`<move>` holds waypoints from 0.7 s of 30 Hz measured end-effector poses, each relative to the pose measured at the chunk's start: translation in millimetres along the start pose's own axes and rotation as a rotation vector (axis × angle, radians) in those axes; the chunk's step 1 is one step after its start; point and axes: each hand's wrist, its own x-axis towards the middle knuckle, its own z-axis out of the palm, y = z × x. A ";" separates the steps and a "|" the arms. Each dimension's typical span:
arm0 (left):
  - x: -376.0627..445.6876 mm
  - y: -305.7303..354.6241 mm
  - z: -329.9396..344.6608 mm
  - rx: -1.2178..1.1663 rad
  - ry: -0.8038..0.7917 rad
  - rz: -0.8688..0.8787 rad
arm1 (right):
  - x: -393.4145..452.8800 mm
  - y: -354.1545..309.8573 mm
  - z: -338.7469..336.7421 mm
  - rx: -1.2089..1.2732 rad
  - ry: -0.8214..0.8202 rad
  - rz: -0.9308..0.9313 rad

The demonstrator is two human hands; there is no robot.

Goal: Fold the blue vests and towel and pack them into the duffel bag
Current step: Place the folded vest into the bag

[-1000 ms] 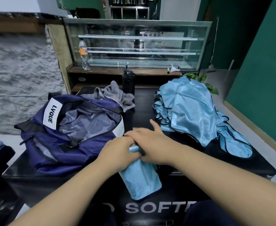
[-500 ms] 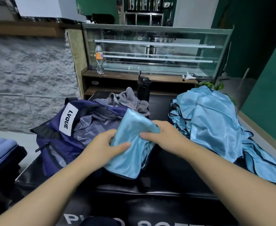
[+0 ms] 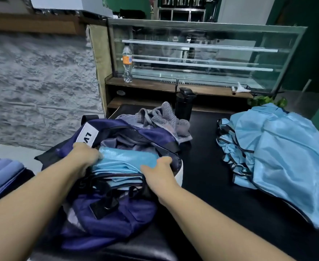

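Observation:
A navy duffel bag (image 3: 106,219) lies open on the black padded bench. Inside its mouth sits a folded light-blue vest (image 3: 124,162). My left hand (image 3: 85,157) grips the vest's left end, and my right hand (image 3: 158,172) grips its right end with the thumb on top. A heap of unfolded light-blue vests (image 3: 279,155) lies on the bench at the right. A crumpled grey towel (image 3: 160,119) rests behind the bag.
A black bottle (image 3: 184,104) stands behind the towel. A wooden shelf with a glass display case (image 3: 202,57) and a plastic bottle (image 3: 127,65) is at the back. Folded blue cloth (image 3: 2,172) sits at the far left. Bare black bench (image 3: 211,185) lies between bag and vest heap.
Both hands lifted the folded blue vest off the bench front, carried it left and lowered it into the bag's opening.

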 end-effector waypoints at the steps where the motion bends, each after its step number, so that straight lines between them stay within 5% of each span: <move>1: 10.5 2.2 4.9 0.061 0.038 0.031 | 3.9 -4.0 5.5 -0.063 0.012 -0.043; 15: 63.9 -20.7 57.3 0.461 0.151 0.362 | 79.2 0.7 35.2 -0.669 0.037 -0.265; 18: 69.8 -23.7 55.9 0.582 0.175 0.373 | 83.0 -2.1 34.2 -0.770 -0.033 -0.207; 21: 62.6 -18.5 62.0 0.714 0.178 0.570 | 84.5 -0.9 29.5 -0.813 -0.088 -0.128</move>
